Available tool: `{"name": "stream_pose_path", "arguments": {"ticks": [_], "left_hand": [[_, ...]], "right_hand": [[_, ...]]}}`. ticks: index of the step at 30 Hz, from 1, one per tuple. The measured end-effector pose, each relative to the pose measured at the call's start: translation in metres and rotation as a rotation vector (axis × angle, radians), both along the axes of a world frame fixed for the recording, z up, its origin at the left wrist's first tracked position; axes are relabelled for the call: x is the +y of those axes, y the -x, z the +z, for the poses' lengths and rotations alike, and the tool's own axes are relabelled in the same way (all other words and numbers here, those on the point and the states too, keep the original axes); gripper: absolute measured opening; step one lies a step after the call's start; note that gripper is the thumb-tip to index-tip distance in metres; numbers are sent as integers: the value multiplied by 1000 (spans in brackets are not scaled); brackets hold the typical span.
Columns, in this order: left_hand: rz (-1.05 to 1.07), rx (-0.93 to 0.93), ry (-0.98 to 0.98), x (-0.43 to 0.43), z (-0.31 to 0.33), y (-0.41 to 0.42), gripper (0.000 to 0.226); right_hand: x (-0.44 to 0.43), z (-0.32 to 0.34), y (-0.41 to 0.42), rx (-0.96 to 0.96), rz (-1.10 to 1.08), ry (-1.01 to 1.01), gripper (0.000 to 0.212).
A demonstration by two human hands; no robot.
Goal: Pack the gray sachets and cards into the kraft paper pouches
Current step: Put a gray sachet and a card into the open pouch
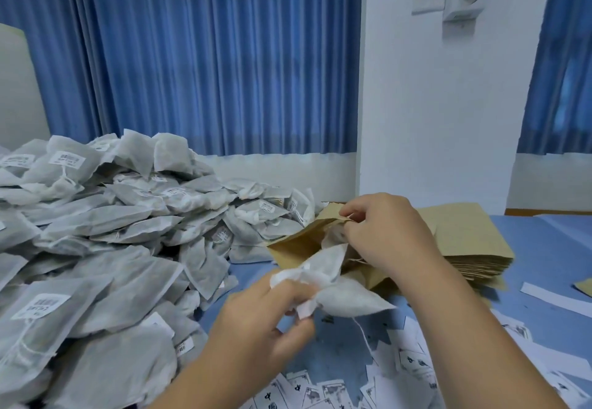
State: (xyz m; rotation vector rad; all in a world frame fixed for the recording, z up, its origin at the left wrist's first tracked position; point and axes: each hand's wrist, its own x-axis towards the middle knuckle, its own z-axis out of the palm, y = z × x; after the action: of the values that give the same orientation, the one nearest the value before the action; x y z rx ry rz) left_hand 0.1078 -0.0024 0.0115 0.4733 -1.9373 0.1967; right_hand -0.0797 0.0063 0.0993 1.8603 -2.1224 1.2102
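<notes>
Blue table [544, 248] under gray sachets [112, 226] and cards [416, 360], blue curtains [208, 56] behind.

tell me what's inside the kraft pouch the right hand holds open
A gray sachet, held by the left hand, pokes into the mouth of the kraft pouch. Anything deeper is hidden by its wall and the right hand.

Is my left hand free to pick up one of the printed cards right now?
Probably not yet: the left hand grips gray sachets, though the cards lie uncovered close below it.
</notes>
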Motion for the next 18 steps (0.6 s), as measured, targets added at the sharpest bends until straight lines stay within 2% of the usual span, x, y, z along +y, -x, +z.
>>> {"name": "stream_pose_path", "arguments": {"ticks": [3,5,7,10,12,14,16,18], "left_hand": [[41,51,-155,-1,2,7,8],[89,98,-269,-2,5,12,15],[160,154,-387,-4,11,17,7],[242,136,-517,-10,23,25,18],[269,81,-542,-13,32,32,12],[278,-56,-499,-15,37,41,8],[218,-204,-449,-17,34,51,11],[132,-272,-472,-19,30,58,7]], "right_hand": [[0,0,-2,23,18,-21,24],[0,-1,-6,50,32,-42,23],[0,-1,-10,77,37,-57,22],[1,-2,-12,92,41,-60,21],[1,-1,-12,93,39,-49,21],[1,-1,-11,101,23,-35,21],[1,0,-9,100,8,-17,22],[2,1,-7,72,12,10,22]]}}
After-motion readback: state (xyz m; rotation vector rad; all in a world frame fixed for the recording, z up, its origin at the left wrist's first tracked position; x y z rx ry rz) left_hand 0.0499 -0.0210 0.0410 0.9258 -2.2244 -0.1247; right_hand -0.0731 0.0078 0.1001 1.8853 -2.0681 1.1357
